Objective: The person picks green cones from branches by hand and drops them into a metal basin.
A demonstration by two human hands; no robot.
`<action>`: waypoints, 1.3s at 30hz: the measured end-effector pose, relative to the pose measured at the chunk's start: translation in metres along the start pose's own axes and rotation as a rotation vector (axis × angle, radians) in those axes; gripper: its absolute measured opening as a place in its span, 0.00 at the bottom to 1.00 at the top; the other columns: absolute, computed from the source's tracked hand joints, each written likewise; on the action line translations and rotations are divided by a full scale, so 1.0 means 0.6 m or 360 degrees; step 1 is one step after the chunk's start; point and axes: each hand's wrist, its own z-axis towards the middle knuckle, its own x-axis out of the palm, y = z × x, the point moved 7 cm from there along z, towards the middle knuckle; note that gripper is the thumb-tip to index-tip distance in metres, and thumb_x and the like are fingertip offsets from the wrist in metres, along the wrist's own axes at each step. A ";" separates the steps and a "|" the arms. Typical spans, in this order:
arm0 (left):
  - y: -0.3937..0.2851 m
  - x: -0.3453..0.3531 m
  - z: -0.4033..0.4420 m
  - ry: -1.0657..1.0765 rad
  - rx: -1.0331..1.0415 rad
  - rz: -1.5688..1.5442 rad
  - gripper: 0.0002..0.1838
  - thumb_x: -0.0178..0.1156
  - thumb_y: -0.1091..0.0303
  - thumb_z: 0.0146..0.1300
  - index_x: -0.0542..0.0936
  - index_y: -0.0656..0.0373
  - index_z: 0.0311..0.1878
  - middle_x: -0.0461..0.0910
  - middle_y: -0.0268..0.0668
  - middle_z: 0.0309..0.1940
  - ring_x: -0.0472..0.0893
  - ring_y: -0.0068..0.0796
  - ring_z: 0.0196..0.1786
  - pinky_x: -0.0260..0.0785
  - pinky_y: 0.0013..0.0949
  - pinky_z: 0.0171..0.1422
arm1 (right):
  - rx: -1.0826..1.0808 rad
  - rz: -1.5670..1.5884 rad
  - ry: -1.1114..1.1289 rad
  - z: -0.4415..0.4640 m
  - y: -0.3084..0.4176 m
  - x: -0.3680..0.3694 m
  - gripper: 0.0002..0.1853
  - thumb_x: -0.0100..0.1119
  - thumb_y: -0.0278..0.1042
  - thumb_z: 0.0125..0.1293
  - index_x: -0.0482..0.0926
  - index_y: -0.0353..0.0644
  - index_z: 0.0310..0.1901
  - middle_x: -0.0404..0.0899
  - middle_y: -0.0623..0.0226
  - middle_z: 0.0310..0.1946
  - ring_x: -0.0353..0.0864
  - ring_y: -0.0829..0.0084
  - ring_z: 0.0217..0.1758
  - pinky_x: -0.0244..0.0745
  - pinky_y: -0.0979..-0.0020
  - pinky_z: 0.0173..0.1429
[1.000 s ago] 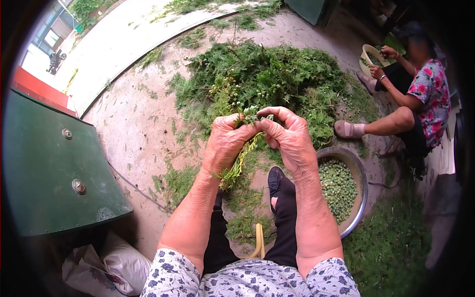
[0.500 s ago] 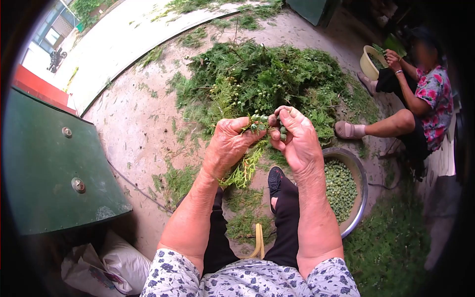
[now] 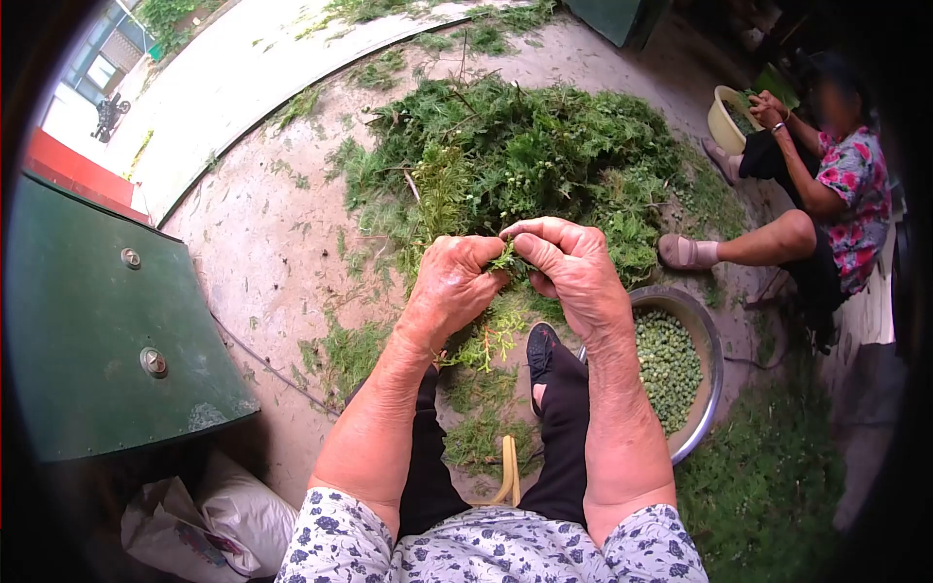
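Observation:
My left hand (image 3: 452, 282) is closed around a cypress sprig (image 3: 491, 342), whose yellow-green leaves hang below the fingers. A little of its greenery also shows above, between both hands. My right hand (image 3: 580, 277) is curled, with thumb and forefinger pinched together at the upper end of the sprig, touching or nearly touching my left fingers. What sits inside the right fingers is hidden. Beside my right forearm stands a metal basin (image 3: 715, 389) that holds many small green cones (image 3: 666, 374).
A large heap of cut cypress branches (image 3: 544, 146) lies ahead on the floor. At right, a seated person (image 3: 850, 194) handles greenery over a yellow tub (image 3: 721, 121). A green metal panel (image 3: 117, 321) and white sacks (image 3: 248, 525) are at left; a cord (image 3: 267, 367) crosses the floor.
My right hand has turned and closed inward toward my left. The round green cones seen between my fingers earlier are now out of sight. The seated person's hands have lowered slightly.

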 end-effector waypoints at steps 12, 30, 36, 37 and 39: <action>0.007 -0.010 0.002 0.0011 -0.0373 -0.0535 0.10 0.66 0.70 0.52 0.81 0.65 0.34 0.75 0.28 0.18 0.69 0.11 0.22 0.62 0.21 0.26 | -0.0042 -0.0027 -0.0277 0.000 -0.003 -0.015 0.07 0.57 0.35 0.63 0.78 0.40 0.33 0.71 0.80 0.22 0.65 0.89 0.20 0.61 0.85 0.22; 0.010 -0.015 0.000 -0.0049 -0.0500 -0.0624 0.06 0.64 0.73 0.54 0.82 0.64 0.34 0.77 0.27 0.21 0.70 0.11 0.25 0.64 0.20 0.29 | -0.0196 0.0271 -0.0023 0.003 0.010 -0.017 0.07 0.58 0.28 0.61 0.76 0.37 0.40 0.74 0.75 0.26 0.67 0.87 0.22 0.59 0.83 0.21; 0.012 -0.009 -0.004 -0.0045 -0.0628 -0.0846 0.06 0.64 0.73 0.54 0.81 0.64 0.34 0.77 0.26 0.22 0.71 0.11 0.26 0.64 0.19 0.29 | -0.0159 0.0105 -0.0038 0.003 0.004 -0.004 0.06 0.59 0.31 0.61 0.75 0.38 0.36 0.71 0.77 0.22 0.66 0.87 0.22 0.59 0.84 0.22; 0.007 -0.013 -0.003 -0.0045 -0.0628 -0.0846 0.06 0.64 0.73 0.54 0.81 0.64 0.34 0.77 0.26 0.22 0.71 0.11 0.26 0.64 0.19 0.29 | -0.0039 0.0238 -0.0046 0.003 -0.004 -0.003 0.06 0.58 0.32 0.62 0.74 0.39 0.35 0.71 0.76 0.23 0.67 0.87 0.22 0.59 0.84 0.22; 0.004 -0.013 -0.004 0.0025 -0.0745 -0.1012 0.06 0.64 0.73 0.54 0.82 0.64 0.34 0.77 0.26 0.22 0.71 0.10 0.26 0.63 0.18 0.29 | 0.0041 0.0581 0.0013 0.006 -0.015 -0.010 0.07 0.57 0.33 0.63 0.73 0.39 0.35 0.72 0.75 0.24 0.68 0.86 0.22 0.59 0.84 0.21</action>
